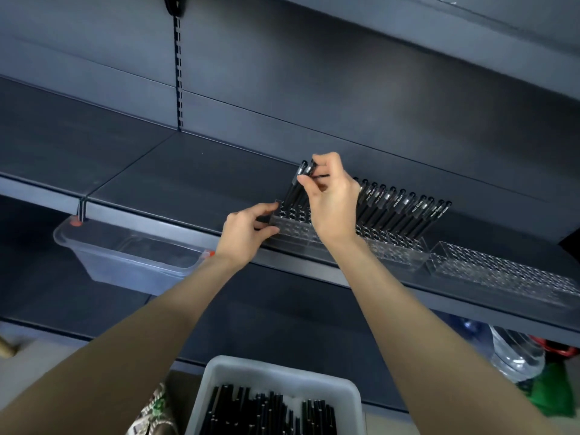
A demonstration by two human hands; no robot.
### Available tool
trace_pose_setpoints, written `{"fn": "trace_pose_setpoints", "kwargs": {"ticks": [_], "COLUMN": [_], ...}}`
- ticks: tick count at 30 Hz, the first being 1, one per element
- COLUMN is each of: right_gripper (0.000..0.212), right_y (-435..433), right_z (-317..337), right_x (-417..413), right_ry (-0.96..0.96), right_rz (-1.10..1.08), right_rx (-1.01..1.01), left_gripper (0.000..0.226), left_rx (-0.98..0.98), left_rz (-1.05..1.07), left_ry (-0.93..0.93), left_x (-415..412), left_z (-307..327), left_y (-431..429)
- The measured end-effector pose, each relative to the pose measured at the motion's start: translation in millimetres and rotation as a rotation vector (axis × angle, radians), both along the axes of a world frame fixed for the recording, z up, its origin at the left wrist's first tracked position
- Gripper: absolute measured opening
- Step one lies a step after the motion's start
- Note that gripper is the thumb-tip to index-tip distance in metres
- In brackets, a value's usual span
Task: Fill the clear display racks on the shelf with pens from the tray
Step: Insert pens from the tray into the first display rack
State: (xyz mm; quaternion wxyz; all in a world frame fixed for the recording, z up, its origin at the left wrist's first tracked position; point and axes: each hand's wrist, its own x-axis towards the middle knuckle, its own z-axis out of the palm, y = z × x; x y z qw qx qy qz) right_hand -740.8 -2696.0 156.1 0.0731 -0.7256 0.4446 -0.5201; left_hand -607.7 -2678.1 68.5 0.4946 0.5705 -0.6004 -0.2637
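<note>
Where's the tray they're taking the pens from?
The white tray sits at the bottom centre of the head view, below the shelf, between the left forearm and right forearm, holding black pens.

Both bare arms reach up and forward, and the forearms draw closer together toward the wrists. The left hand point(248, 233) is the lower one, wrist nearly straight, with its thumb stretched out on top and its fingers curled round the near end of the clear rack point(295, 228). The right hand point(332, 199) is higher and just beside it, its back showing. Its thumb and forefinger pinch a black pen point(296, 191) near the cap, and its other fingers are folded loosely inward.
</note>
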Motion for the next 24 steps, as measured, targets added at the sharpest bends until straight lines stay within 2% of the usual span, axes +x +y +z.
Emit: {"fn": "trace_pose_setpoints", "kwargs": {"ticks": [9,19,24], "right_gripper": [0.029,0.032,0.032], "right_y": [-4,-6,-6], "right_z": [-3,17,14], "right_x": [7,6,7], "right_ry": [0.119,0.306,0.355], "right_rz": [-0.069,-0.15,-0.112], "right_rx": [0.02,0.195,0.224], "left_gripper": [0.047,0.048,0.048], "left_rx": [0.004,0.033,0.035], "left_rz": [0.019,0.014,0.016], "left_ry": [0.022,0.04,0.033], "left_x": [0,-1,-1], "left_z": [-2,2,3], "left_y": [0,2,4]}}
